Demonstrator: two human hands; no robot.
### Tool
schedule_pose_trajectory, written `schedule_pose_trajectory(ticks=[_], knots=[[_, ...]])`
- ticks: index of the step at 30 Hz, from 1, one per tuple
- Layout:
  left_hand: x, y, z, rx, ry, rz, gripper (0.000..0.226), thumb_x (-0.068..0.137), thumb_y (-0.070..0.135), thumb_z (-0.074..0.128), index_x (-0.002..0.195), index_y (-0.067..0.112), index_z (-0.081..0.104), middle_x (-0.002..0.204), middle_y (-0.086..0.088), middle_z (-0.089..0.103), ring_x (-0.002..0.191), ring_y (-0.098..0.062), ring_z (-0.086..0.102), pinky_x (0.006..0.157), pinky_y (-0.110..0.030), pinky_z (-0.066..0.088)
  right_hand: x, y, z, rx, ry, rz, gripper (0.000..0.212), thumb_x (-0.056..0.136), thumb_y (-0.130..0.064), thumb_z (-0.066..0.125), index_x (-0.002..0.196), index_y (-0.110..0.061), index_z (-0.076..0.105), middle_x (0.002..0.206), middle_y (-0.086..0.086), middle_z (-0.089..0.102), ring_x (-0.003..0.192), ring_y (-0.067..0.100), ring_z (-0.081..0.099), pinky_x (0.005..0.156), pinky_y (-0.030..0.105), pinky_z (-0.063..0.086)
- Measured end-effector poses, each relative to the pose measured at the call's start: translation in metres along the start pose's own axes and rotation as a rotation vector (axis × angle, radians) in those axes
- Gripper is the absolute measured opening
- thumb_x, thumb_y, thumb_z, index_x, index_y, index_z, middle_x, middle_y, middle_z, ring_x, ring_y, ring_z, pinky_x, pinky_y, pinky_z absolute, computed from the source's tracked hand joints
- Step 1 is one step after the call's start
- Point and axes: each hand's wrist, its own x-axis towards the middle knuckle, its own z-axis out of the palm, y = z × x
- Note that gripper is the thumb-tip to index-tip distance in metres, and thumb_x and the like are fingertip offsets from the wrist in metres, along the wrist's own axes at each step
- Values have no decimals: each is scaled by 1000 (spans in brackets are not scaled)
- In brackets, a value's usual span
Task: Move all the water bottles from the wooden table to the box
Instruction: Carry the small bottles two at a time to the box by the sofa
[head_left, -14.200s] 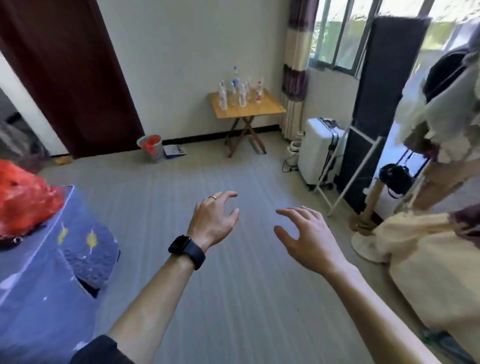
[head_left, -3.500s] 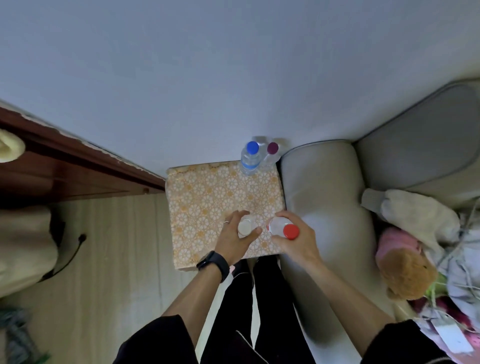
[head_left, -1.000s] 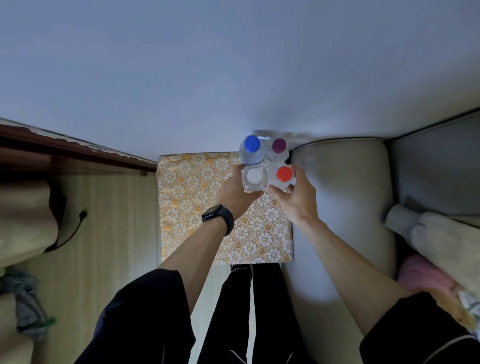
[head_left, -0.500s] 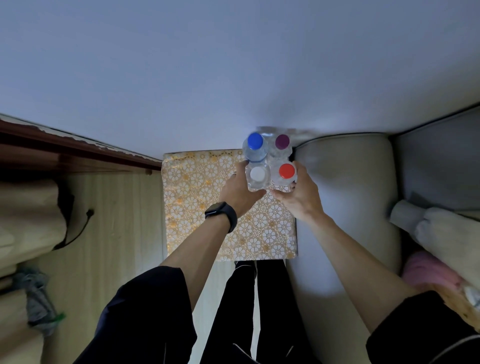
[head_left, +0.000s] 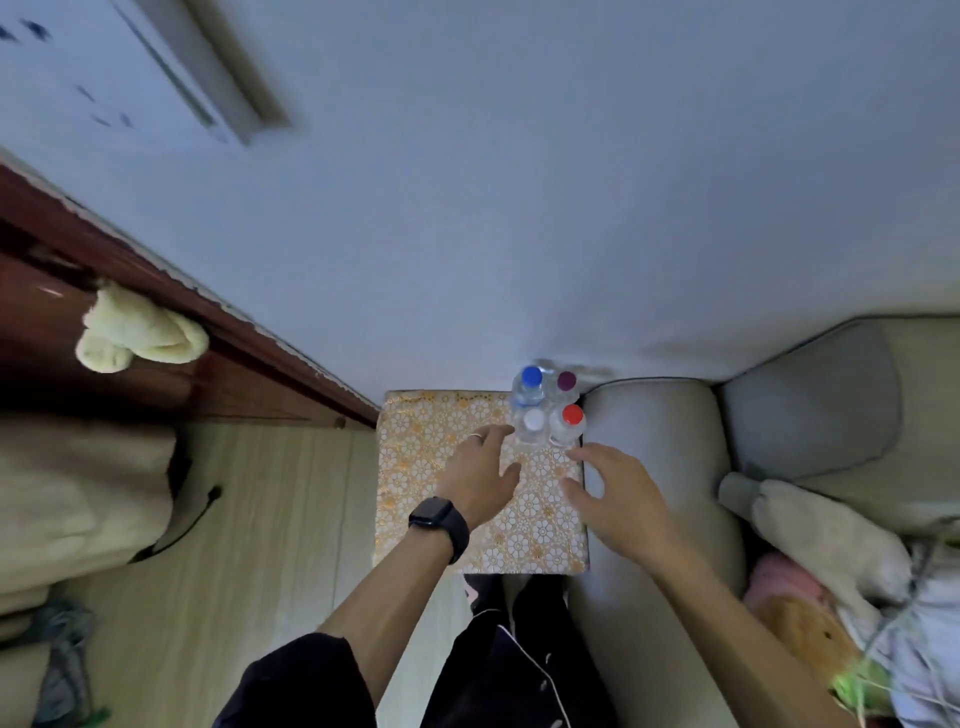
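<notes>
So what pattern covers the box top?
The box has white flowers on gold; head view.

Square box with gold-and-white floral top (head_left: 441, 499). Stood upright at its far right corner, clustered: blue-capped clear plastic bottle (head_left: 531, 375), purple-capped bottle (head_left: 566, 382), white-capped bottle (head_left: 533, 419), red-capped bottle (head_left: 572, 414).

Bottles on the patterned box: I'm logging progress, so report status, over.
Hands: left hand open, right hand open, both empty. Four bottles upright, clustered at far right corner of box. Nothing in the way.
</notes>
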Motion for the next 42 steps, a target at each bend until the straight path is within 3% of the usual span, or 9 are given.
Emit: schedule_pose_trajectory(ticks=[3, 8, 18, 24, 27, 30, 34, 39, 42], knots=[[-43, 2, -41, 47, 99, 45, 51, 99, 36, 54, 147, 23, 43, 146, -5, 50, 132, -25, 48, 108, -43, 41, -37, -42, -26, -71, 104, -118, 37, 95, -43, 61, 131, -34, 61, 142, -9, 54, 136, 16, 39, 111, 29, 28], [-106, -22, -105, 46, 342, -14, 47, 99, 39, 52, 144, 26, 47, 141, -1, 55, 132, -20, 48, 110, -40, 40, -62, -112, -50, -100, 178, -368, 33, 97, -41, 59, 128, -32, 64, 142, -10, 55, 143, 18, 35, 116, 38, 32], [-274, -106, -145, 16, 772, -555, 45, 96, 39, 54, 140, 27, 51, 139, -1, 58, 133, -25, 48, 111, -42, 37, -66, -259, 1, -173, -59, -910, 34, 96, -36, 63, 127, -24, 68, 141, -1, 58, 142, 25, 36, 114, 34, 31], [-459, -137, -77, -2, 927, -1002, 56, 96, 45, 56, 148, 31, 43, 154, 3, 44, 146, -27, 33, 115, -42, 28, -147, -344, 102, -278, -290, -1323, 44, 97, -49, 56, 139, -37, 59, 154, 1, 46, 149, 27, 17, 122, 41, 18], [-570, -124, -31, -23, 1038, -1270, 60, 96, 48, 56, 152, 37, 36, 160, 2, 36, 150, -28, 25, 118, -49, 25, -234, -375, 160, -373, -476, -1534, 50, 97, -58, 45, 146, -49, 44, 162, -5, 32, 152, 27, 4, 123, 43, 13], [-677, -89, 20, -55, 1192, -1520, 63, 95, 49, 58, 153, 39, 35, 162, 0, 32, 152, -29, 19, 119, -57, 22, -340, -390, 207, -405, -635, -1765, 53, 96, -59, 46, 148, -50, 40, 163, -4, 31, 152, 28, 4, 124, 46, 12], [-794, -26, 92, -85, 1407, -1791, 61, 93, 56, 57, 150, 43, 39, 162, -2, 31, 153, -30, 17, 118, -62, 17, -491, -384, 256, -433, -817, -2038, 55, 97, -61, 42, 150, -52, 32, 164, -6, 26, 152, 22, -2, 123, 52, 13], [-918, 44, 192, -69, 1402, -2124, 62, 92, 62, 52, 150, 45, 35, 162, -4, 31, 152, -32, 20, 115, -66, 20, -677, -341, 299, -371, -940, -2320, 58, 96, -63, 41, 151, -50, 31, 165, -4, 25, 152, 25, -5, 124, 51, 8], [-992, 72, 245, -98, 1409, -2278, 63, 92, 63, 51, 150, 46, 34, 162, -3, 30, 152, -31, 19, 115, -65, 19, -777, -308, 323, -345, -1036, -2387, 58, 96, -64, 40, 151, -48, 31, 165, -3, 24, 153, 24, -7, 124, 49, 5]])
